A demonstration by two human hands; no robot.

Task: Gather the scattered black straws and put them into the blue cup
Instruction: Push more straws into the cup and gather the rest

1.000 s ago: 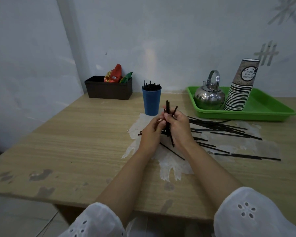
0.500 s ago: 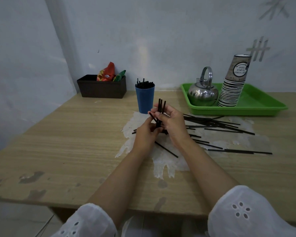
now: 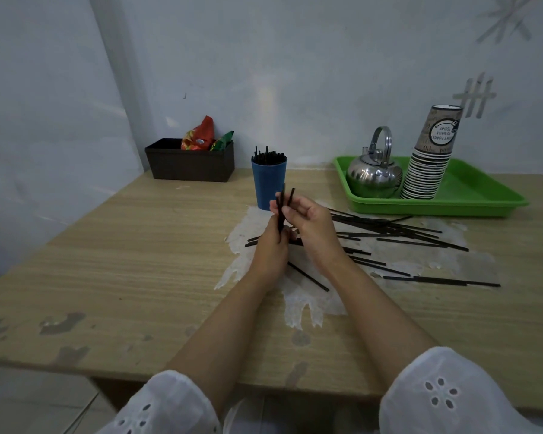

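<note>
The blue cup (image 3: 268, 183) stands upright at the middle back of the table with several black straws poking out of its top. Just in front of it, my left hand (image 3: 271, 250) and my right hand (image 3: 311, 225) together hold a small upright bundle of black straws (image 3: 281, 211). My left hand pinches the bundle's lower end and my right hand's fingers curl round its upper part. Several loose black straws (image 3: 398, 236) lie scattered on the table to the right of my hands, and one straw (image 3: 308, 276) lies between my forearms.
A green tray (image 3: 470, 195) at the back right carries a steel kettle (image 3: 373, 173) and a stack of paper cups (image 3: 430, 158). A dark box (image 3: 190, 164) with snack packets sits at the back left by the wall. A white worn patch (image 3: 298, 296) marks the wooden table (image 3: 123, 261).
The bundle has been squared up between both hands and stands more upright, close in front of the cup. The camera view has shifted slightly.
</note>
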